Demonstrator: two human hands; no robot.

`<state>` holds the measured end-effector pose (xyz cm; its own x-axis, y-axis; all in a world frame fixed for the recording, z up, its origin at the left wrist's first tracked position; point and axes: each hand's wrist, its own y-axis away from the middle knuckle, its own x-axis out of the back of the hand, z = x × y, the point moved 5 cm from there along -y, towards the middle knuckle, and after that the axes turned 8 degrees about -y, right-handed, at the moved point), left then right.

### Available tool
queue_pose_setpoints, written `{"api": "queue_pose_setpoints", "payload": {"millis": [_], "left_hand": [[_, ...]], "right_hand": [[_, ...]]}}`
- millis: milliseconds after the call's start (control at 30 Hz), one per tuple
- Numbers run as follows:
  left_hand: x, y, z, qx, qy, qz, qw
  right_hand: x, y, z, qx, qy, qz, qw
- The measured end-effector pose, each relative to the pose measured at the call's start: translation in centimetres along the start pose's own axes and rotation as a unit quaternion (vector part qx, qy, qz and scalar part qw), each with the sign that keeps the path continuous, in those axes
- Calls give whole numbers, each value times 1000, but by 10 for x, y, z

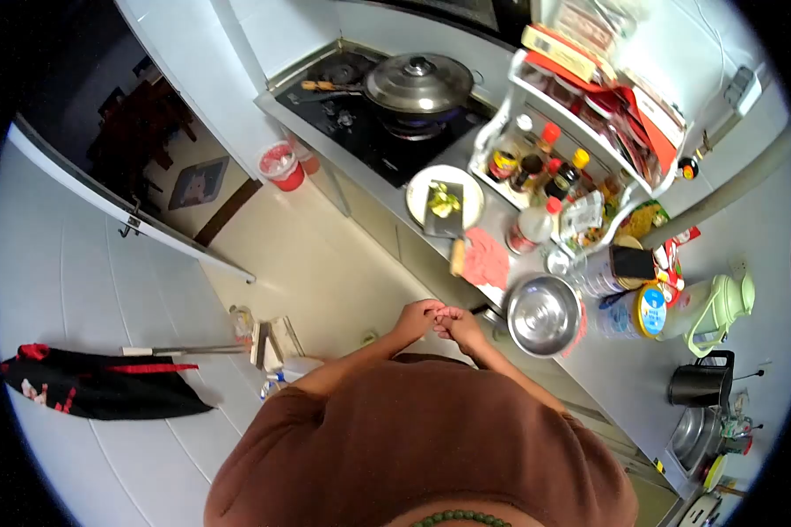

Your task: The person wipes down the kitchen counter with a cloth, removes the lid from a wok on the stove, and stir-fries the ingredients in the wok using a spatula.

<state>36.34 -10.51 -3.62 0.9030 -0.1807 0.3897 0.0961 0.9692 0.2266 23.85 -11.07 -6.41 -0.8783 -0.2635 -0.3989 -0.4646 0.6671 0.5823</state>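
My left hand [417, 318] and my right hand [461, 326] meet in front of my body, with the fingers curled in and touching each other. Whether anything small is pinched between them cannot be made out. Closest to my right hand is a shiny steel bowl [543, 314] on the counter. Beside it a pink cloth [486, 257] lies at the counter's edge. Past the cloth, a cleaver [444, 221] with chopped green pieces [444, 204] on its blade rests across a white plate [417, 195].
A lidded pan [420, 85] sits over a blue flame on the black stove [343, 123]. Sauce bottles [529, 171] crowd a white rack [580, 110]. A green jug [712, 312] and dark kettle [701, 384] line the wall. A red bin [282, 167] stands on the floor.
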Motion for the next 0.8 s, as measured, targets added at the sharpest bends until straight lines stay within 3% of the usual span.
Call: {"api": "queue_pose_setpoints", "payload": {"millis": [233, 367, 467, 567, 800], "left_hand": [[137, 9, -47, 19, 102, 61, 993], [190, 10, -73, 14, 94, 93, 991], [212, 6, -84, 53, 141, 91, 984], [228, -7, -87, 35, 173, 100, 979], [307, -69, -67, 0, 62, 96, 993]], "right_hand": [[-139, -68, -19, 22, 16, -28, 999], [-197, -89, -30, 0, 7, -28, 1000], [-216, -110, -32, -3, 22, -40, 999], [-223, -133, -40, -25, 11, -15, 1000], [-253, -204, -91, -51, -98, -30, 993]]}}
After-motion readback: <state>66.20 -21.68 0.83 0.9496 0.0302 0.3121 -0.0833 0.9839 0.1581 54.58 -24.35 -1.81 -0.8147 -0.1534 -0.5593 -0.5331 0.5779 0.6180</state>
